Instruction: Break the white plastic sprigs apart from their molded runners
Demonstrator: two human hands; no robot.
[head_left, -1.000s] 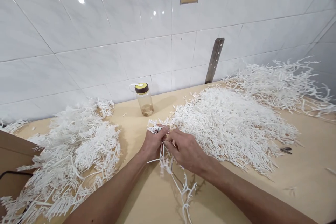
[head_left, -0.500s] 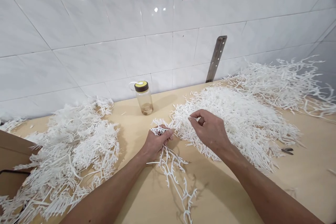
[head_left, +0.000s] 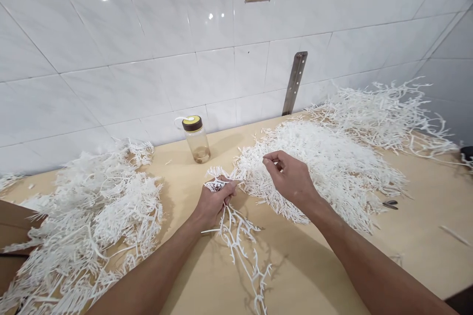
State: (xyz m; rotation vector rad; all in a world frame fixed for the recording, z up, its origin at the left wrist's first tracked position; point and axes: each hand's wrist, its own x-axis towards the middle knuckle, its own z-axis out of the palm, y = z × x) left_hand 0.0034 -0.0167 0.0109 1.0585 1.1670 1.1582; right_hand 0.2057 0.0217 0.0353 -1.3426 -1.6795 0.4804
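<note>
My left hand is closed around a bunch of white branched plastic stems. One long forked stem trails down from the fist towards the table's near edge, and short toothed tips stick out above the fingers. To its right, my right hand hovers at the near side of a heap of small white plastic sprigs. Its thumb and index finger are pinched together; whatever may be between them is too small to make out. The two hands are apart.
On the left lies a big pile of white branched pieces beside a cardboard box. A clear bottle with a yellow-black lid stands near the tiled wall. Longer white stems lie back right; a small dark tool lies by the heap.
The view has turned slightly right, so everything sits further left in it. My right hand's pinch is a little nearer the heap's sprigs; the left keeps its hold on the stems.
</note>
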